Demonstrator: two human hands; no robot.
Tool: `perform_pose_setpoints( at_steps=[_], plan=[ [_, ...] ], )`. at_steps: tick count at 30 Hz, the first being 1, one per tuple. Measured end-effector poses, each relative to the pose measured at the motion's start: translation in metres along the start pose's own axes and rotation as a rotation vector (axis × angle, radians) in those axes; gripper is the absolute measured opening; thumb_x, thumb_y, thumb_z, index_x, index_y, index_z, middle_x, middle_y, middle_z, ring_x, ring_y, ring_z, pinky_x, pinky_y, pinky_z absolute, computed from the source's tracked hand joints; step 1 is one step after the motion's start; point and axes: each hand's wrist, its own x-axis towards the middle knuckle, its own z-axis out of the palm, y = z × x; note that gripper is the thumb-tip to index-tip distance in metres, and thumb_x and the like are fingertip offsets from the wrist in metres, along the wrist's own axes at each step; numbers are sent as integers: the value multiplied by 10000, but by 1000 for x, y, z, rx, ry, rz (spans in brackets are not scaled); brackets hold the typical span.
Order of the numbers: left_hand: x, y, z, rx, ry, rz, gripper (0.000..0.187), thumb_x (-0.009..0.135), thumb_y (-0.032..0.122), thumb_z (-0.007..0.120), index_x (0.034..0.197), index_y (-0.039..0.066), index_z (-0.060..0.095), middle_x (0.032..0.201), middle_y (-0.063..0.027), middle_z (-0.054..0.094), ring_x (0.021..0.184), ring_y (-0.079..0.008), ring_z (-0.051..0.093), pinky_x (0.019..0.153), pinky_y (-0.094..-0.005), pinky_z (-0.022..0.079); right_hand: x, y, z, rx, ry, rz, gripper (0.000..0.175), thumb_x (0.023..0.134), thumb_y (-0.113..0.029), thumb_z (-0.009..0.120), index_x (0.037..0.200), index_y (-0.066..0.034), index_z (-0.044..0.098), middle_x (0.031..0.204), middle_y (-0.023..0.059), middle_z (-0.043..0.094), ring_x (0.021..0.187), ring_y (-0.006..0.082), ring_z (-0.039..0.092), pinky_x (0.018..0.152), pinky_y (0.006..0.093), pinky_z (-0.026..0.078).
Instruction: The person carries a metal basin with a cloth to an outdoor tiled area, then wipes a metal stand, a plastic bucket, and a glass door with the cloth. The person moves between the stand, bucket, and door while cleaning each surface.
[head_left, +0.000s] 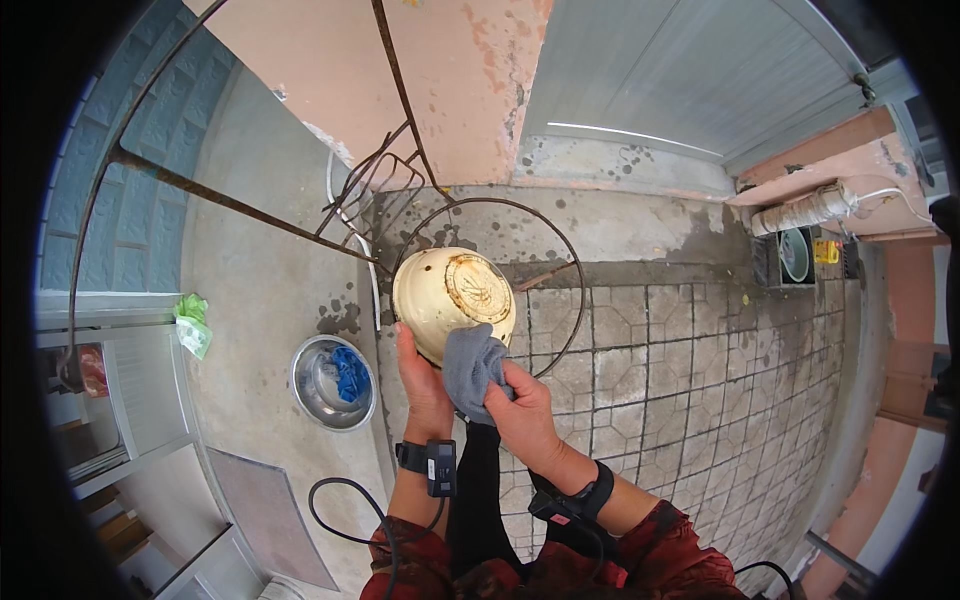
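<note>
A cream enamel basin (424, 296) is turned with its rust-stained underside towards me, over the ring of a rusty metal stand (576, 262). My left hand (421, 390) grips its near left side, thumb on the outer wall. In my right hand (529, 409) is a bunched grey cloth (472, 367), which lies against the basin's near wall. The fingers of my left hand are partly hidden behind the basin and cloth.
Left on the concrete stands a metal bowl (307, 405) with a blue cloth (351, 373) in it. The stand's upright bars (240, 202) rise at upper left. A green plastic bag (193, 322) lies near the doorway. Paving tiles (622, 375) stretch right, towards a green basin (793, 255).
</note>
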Motion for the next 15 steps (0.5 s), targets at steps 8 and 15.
perform_pose_setpoints(
  at_steps=[8, 15],
  plan=[
    [-27, -23, 12, -77, 118, 94, 508, 1022, 409, 405, 1380, 51, 436, 1337, -65, 526, 1188, -205, 533, 1044, -344, 413, 48, -10, 33, -1023, 103, -815, 375, 767, -129, 651, 1123, -24, 599, 1218, 119, 558, 1191, 311, 484, 971, 472, 360],
    [-21, -43, 11, -177, 296, 17, 359, 1003, 219, 480, 1307, 29, 502, 1288, -66, 557, 1148, -186, 554, 992, -338, 454, 66, 28, 6, -1002, 95, -700, 375, 760, -94, 633, 1129, -35, 611, 1248, 85, 572, 1180, 298, 495, 986, 458, 349]
  ],
)
